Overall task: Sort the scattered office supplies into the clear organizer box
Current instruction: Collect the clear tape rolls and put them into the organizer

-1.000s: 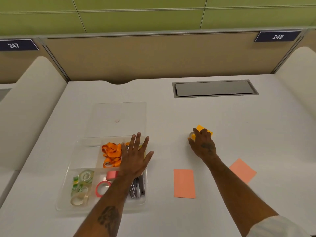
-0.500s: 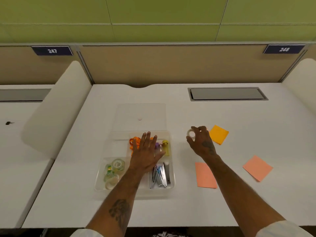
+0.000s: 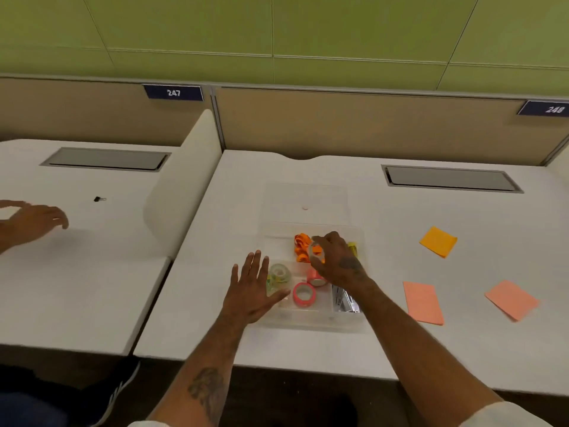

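Pinching clear tape roll [image 3: 316,251]: right hand [image 3: 338,260]; left hand [image 3: 251,291] fingers [image 3: 257,260] splayed at box [image 3: 308,323] edge.

A dark nameplate [image 3: 173,92] at eleven o'clock on the partition reads "247"; another plate [image 3: 551,109] at two o'clock reads "248".

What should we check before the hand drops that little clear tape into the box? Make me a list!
1. Right hand grips the clear tape roll: ok.
2. Roll is above the organizer box: ok.
3. Roll is above the section with the pink tape rolls: not ok, it hangs over the orange bands.
4. Lid is out of the way: ok, it lies flat behind the box.
5. Left hand is clear of the tape section: cannot tell, its open fingers reach over the box's left edge.
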Tool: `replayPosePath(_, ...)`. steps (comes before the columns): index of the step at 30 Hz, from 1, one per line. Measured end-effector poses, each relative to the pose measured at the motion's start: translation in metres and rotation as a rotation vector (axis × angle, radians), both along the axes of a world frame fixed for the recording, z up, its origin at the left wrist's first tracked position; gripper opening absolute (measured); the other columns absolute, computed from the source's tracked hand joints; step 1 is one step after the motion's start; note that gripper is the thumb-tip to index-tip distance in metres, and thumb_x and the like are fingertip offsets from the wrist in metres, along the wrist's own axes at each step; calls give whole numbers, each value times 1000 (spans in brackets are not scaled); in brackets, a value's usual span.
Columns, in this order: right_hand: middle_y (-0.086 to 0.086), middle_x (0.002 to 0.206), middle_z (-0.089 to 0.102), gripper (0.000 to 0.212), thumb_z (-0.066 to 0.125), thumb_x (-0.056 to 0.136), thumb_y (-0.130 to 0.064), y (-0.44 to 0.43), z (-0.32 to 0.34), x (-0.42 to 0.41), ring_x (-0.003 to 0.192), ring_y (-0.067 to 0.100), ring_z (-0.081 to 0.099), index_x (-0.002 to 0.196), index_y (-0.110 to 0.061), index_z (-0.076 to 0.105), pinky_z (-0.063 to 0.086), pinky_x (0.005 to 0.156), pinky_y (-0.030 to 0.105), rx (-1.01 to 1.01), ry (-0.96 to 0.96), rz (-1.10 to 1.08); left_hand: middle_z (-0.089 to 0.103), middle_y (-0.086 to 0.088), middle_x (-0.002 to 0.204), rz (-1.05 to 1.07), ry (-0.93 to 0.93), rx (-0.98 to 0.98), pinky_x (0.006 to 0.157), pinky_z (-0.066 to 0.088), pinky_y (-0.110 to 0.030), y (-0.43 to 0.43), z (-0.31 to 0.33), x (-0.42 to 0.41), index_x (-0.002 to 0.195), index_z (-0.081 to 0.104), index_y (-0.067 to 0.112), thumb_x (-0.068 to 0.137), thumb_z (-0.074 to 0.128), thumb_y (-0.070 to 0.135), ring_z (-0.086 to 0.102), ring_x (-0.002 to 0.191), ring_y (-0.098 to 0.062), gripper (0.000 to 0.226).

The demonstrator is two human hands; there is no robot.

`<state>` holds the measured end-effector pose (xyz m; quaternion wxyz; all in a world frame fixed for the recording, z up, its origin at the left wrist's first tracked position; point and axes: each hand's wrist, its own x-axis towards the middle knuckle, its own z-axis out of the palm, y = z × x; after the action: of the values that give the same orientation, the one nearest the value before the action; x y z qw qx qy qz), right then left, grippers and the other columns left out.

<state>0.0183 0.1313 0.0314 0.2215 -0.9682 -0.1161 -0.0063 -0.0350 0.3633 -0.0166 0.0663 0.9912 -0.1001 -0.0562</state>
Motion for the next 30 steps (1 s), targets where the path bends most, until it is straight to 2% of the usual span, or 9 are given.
replayPosePath(4, 11, 134, 44, 54, 60, 87, -35, 35, 3, -14, 120, 28, 46, 137, -19, 47, 41, 96, 37, -63, 59, 121, -17, -4, 161, 21, 68, -26, 119, -4, -49, 16, -5, -7, 154, -7, 14, 65, -3, 93, -19, 147, -18, 119)
replayPosePath(7, 10, 130, 47, 55, 61, 87, -32, 50, -1, -22, 118, 25, 48, 138, -17, 46, 42, 95, 32, -79, 72, 213, -18, -4, 161, 8, 91, -25, 119, -3, -49, 20, -9, -11, 154, -7, 13, 59, -4, 97, -19, 147, -18, 127)
replayPosePath(12, 9, 127, 49, 63, 63, 85, -33, 62, -7, -26, 115, 26, 50, 142, -22, 38, 47, 94, 36, -127, 141, 275, -21, -4, 160, 6, 96, -19, 120, -2, -50, 20, -11, -13, 153, -10, 13, 60, 3, 98, -21, 147, -18, 127)
replayPosePath(20, 9, 139, 45, 64, 57, 91, -37, 63, -12, -30, 120, 27, 51, 147, -24, 29, 48, 91, 34, -146, 105, 309, -19, -4, 160, 6, 92, -9, 119, -4, -50, 20, -12, -11, 153, -11, 13, 60, 4, 98, -19, 147, -19, 127)
replayPosePath(23, 9, 149, 36, 59, 47, 96, -42, 58, -15, -30, 133, 28, 39, 148, -25, 27, 44, 102, 41, -158, 42, 253, -19, -4, 160, 7, 92, -11, 118, -6, -49, 20, -11, -11, 153, -12, 15, 57, 0, 100, -19, 147, -20, 129)
replayPosePath(27, 13, 159, 15, 64, 31, 96, -55, 44, -16, -30, 147, 29, 13, 151, -25, 19, 22, 117, 47, -208, -56, 190, -24, -2, 158, -11, 54, -5, 118, -4, -49, 18, -4, -9, 152, -14, 16, 58, -1, 99, -19, 147, -20, 126)
replayPosePath(30, 10, 161, -2, 77, 13, 86, -70, 29, -17, -31, 147, 30, -4, 152, -30, 9, 7, 118, 51, -225, -63, 94, -27, -2, 156, -29, -5, 1, 120, -2, -50, 14, 5, -4, 151, -18, 16, 61, -1, 97, -21, 147, -19, 122)
